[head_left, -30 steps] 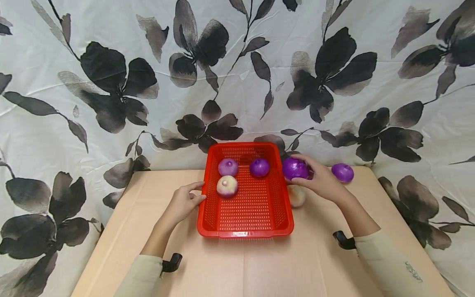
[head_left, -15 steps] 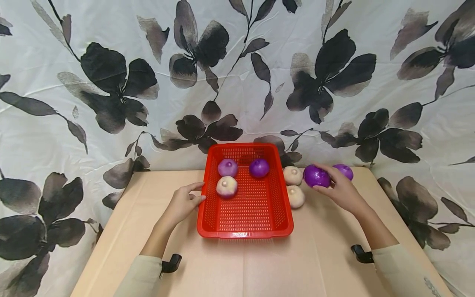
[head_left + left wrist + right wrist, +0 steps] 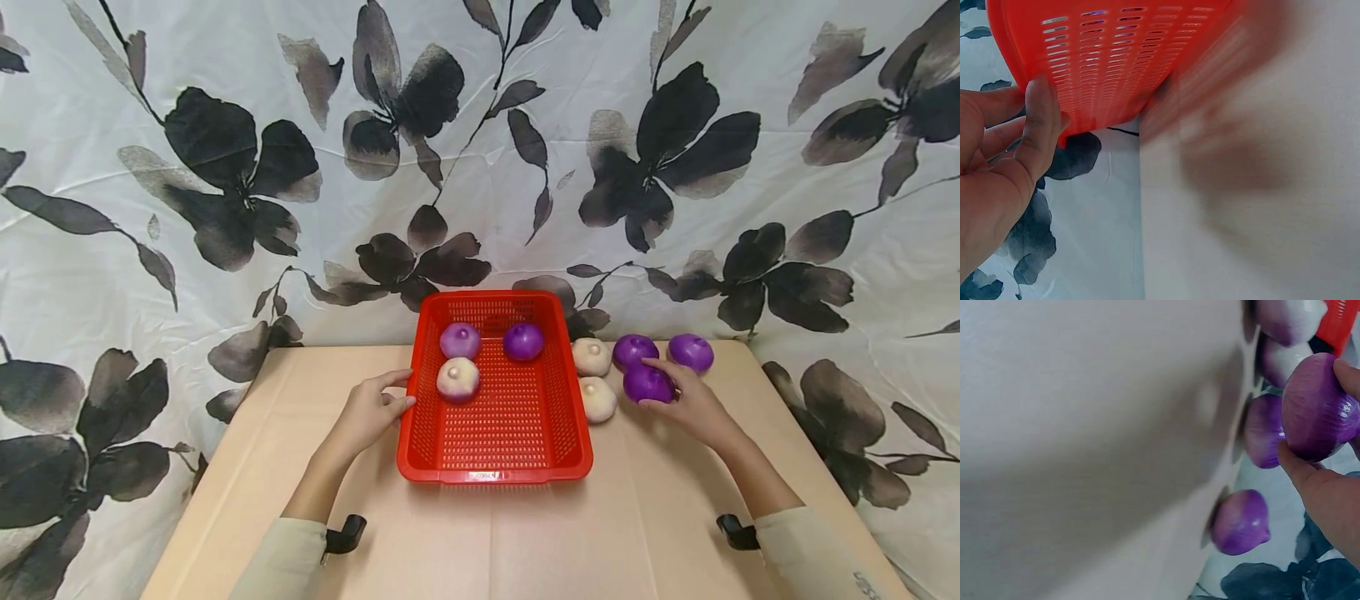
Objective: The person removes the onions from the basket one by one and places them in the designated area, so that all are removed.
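Note:
My right hand (image 3: 693, 408) holds a glossy purple onion (image 3: 648, 383) between thumb and fingers, right of the red basket (image 3: 495, 473). In the right wrist view this purple onion (image 3: 1316, 409) is held away from the table surface. My left hand (image 3: 371, 412) pinches the left rim of the basket; the left wrist view shows the thumb (image 3: 1038, 112) against its slotted wall. Inside the basket lie a light purple onion (image 3: 460, 340), a dark purple onion (image 3: 523, 341) and a whitish onion (image 3: 458, 380) with a purple underside.
Two whitish onions (image 3: 597, 400) stand along the basket's right side. Two purple onions, one behind the held one (image 3: 636, 350) and one farther right (image 3: 691, 353), rest near the table's back edge. A floral cloth (image 3: 525, 208) hangs behind the table (image 3: 555, 542).
My right hand has carried the purple onion from the basket's right rim rightward, then a little nearer the front. Two whitish onions and a purple one are uncovered. My left hand stays put.

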A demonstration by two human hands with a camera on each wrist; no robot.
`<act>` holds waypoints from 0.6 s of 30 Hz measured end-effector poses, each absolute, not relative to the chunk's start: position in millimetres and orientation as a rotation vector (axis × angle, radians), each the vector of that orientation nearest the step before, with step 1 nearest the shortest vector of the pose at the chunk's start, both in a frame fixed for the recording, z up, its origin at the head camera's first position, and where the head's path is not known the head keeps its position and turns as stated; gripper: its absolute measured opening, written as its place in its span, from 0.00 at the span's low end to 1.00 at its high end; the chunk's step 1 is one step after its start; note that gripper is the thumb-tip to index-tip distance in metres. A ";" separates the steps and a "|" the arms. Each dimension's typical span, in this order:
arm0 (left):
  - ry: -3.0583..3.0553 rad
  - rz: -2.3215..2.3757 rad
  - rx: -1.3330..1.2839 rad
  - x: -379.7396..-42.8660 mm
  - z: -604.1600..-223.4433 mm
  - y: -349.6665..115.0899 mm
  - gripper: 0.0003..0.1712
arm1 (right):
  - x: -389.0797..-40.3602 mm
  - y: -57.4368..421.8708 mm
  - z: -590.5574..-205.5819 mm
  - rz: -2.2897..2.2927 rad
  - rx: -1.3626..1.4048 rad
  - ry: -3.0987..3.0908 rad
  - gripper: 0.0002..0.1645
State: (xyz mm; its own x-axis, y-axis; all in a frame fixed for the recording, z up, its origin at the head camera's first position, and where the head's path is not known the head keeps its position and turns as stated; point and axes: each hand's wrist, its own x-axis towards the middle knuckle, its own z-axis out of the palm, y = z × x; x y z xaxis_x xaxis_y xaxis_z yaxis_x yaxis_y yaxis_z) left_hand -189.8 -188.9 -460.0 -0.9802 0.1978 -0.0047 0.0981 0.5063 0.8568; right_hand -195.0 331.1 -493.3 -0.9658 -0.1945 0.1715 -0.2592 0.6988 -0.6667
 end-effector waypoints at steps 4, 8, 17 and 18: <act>2.634 1.495 0.268 -189.3 -459.4 -188.8 0.31 | -195.2 335.6 -503.5 1.153 0.341 -2.843 0.45; 2.643 1.484 0.270 -189.1 -459.3 -189.1 0.31 | -194.1 337.1 -513.8 1.205 0.357 -2.815 0.44; 2.647 1.477 0.258 -189.1 -459.4 -188.8 0.31 | -195.2 335.8 -523.2 1.246 0.363 -2.817 0.40; 2.646 1.480 0.256 -188.9 -459.5 -188.8 0.31 | -195.4 335.9 -523.9 1.242 0.361 -2.824 0.40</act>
State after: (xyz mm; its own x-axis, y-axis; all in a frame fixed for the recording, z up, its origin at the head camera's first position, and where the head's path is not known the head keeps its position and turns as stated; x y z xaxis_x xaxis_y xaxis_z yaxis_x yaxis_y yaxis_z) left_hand -188.9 -188.8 -459.5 -0.9809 0.1942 -0.0040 0.0982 0.5136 0.8524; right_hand -195.4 335.9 -523.9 -0.9724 -0.1968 0.1256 -0.2256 0.6533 -0.7227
